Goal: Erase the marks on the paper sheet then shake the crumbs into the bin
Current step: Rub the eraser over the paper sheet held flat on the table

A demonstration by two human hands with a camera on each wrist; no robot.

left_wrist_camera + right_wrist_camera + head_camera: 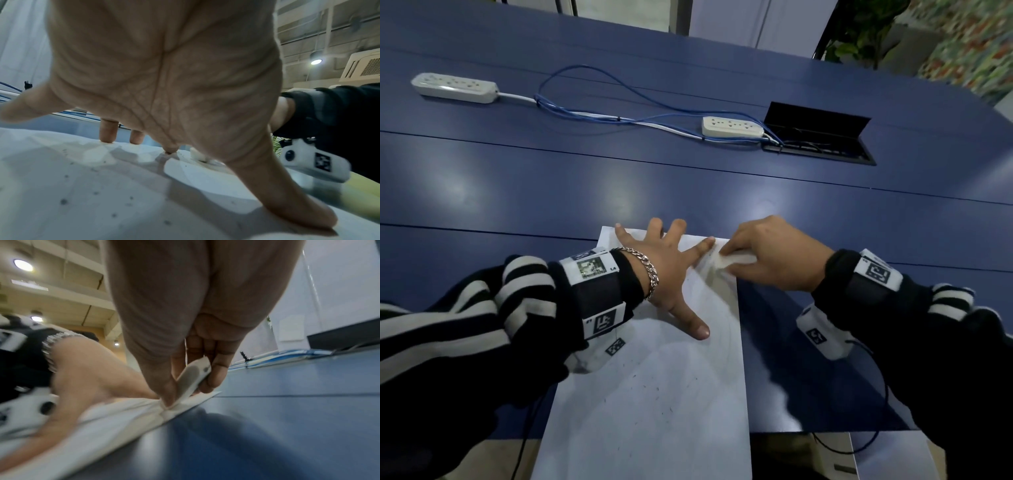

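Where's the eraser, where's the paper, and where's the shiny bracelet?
eraser [193, 378], right wrist view, on its grey rubbed face.
paper sheet [654, 411], head view, on its bare middle.
bracelet [649, 270], head view, on the chain links.

Left hand [666, 270]: palm down, fingers splayed straight, fingertips and thumb pressing flat. Right hand [770, 255]: fingers curled, thumb and fingers pinching eraser [734, 261], tilted down. Both forearms extended forward, wrists raised.
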